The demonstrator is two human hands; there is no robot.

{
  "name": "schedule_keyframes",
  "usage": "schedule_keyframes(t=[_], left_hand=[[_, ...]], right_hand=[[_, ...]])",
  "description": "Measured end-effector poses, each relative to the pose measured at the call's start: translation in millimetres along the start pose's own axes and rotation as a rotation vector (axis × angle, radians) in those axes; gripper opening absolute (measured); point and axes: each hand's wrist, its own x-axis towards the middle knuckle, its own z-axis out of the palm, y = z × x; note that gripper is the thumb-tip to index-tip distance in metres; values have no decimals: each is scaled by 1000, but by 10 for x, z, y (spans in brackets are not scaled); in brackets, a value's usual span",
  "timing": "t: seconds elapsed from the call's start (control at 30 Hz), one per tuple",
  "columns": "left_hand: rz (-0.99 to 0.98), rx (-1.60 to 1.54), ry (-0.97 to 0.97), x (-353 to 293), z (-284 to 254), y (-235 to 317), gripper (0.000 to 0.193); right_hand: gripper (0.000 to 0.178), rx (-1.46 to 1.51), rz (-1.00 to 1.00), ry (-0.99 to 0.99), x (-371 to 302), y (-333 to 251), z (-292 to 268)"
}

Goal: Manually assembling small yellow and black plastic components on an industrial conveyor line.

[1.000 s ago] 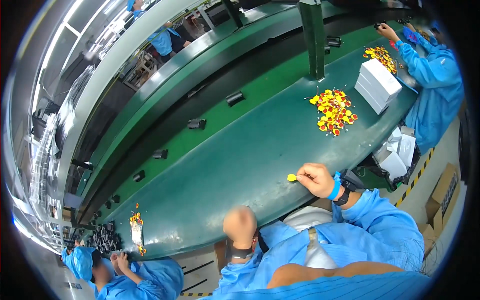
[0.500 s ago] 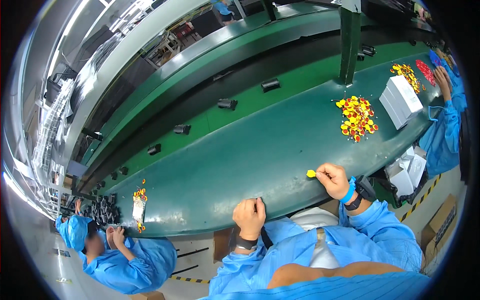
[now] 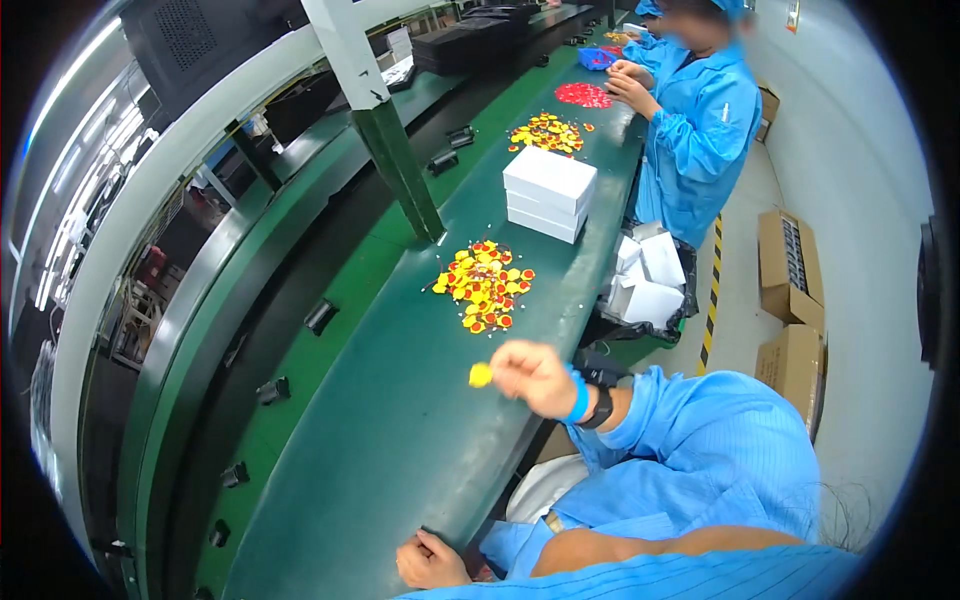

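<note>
My right hand [image 3: 535,378], with a blue band and a dark watch at its wrist, is closed in a pinch above the green work surface [image 3: 400,440]. Between its fingertips is a small flat yellow piece [image 3: 481,375]. Beyond that hand lies a loose pile of yellow and red pieces [image 3: 484,288], with thin dark strands among them. Low in the view, my left hand [image 3: 432,562] rests at the near edge of the surface. Its fingers are curled; whatever they hold, if anything, is hidden.
White boxes [image 3: 548,190] are stacked beyond the pile, with a bin of white cartons [image 3: 648,280] beside the surface. A co-worker in blue [image 3: 705,130] stands farther along. A green post [image 3: 398,175] rises at the left. Black parts [image 3: 320,317] lie on the lower green belt.
My view has swung to the right, bringing the pile, boxes and co-worker nearer the middle. The yellow piece stays pinched in my right hand. My left hand now appears lower.
</note>
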Motion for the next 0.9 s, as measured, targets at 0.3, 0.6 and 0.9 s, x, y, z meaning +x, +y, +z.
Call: schedule_keyframes(t=[0.3,0.6,0.9], left_hand=[[240,-8,-7,74,-135,164,20],[244,-27,16,99,-188,195,19],[248,-9,4,100,-223,255,25]], right_hand=[[12,-131,40,-18,122,197,-235],[16,-495,82,-223,106,420,-219],[16,-624,-7,-200,117,434,-192]])
